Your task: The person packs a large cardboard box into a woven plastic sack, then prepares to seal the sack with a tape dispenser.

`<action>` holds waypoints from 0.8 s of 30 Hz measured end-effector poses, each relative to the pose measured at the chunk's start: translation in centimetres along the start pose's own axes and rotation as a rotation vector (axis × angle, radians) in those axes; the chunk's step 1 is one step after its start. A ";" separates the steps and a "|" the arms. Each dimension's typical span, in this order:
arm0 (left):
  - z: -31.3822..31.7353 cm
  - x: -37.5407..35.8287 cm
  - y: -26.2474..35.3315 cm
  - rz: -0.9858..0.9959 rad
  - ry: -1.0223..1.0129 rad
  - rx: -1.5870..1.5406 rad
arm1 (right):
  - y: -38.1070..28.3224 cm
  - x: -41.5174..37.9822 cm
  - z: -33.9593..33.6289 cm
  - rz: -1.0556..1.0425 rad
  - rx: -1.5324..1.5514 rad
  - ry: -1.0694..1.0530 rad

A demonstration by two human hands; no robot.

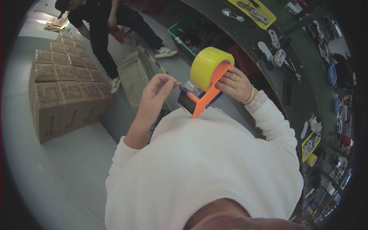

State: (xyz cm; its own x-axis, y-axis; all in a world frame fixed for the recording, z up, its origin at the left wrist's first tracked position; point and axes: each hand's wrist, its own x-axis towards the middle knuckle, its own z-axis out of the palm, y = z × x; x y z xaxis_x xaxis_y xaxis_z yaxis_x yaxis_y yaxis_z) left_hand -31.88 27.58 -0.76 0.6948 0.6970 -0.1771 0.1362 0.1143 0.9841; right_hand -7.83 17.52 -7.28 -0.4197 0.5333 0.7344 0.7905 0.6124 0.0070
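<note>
An orange tape dispenser (207, 96) with a large yellow tape roll (204, 65) is held up in front of my chest. My right hand (235, 85), with a ring on one finger, grips the dispenser from its right side. Just left of the dispenser's black roller end, my left hand (156, 94) is raised with thumb and fingertips pinched together. Whether a bit of tape is between those fingertips is too small to make out.
Stacked cardboard boxes (71, 97) stand on the floor at the left. A seated person (100, 32) is at the upper left, near a grey-green covered box (132, 74). A green crate (182, 36) sits ahead. The workbench (303, 90) on the right bears game controllers and yellow trays.
</note>
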 end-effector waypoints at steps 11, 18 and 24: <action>0.0 1.6 -2.6 0.026 -0.457 -0.270 | 0.2 0.2 0.6 0.004 0.091 0.017; -0.1 2.6 -2.3 -0.128 -0.531 -0.339 | 0.0 0.2 0.6 0.027 0.094 0.021; 0.2 3.0 -2.3 -0.299 -0.520 -0.403 | 0.1 0.6 0.2 0.003 0.056 0.035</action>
State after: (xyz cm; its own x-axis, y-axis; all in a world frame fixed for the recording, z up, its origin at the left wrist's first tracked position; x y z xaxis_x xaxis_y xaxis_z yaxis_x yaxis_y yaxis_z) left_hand -29.91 29.27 -3.54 0.9283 0.1795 -0.3255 0.1717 0.5697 0.8037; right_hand -8.14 18.00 -6.97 -0.4011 0.5148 0.7577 0.7650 0.6432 -0.0320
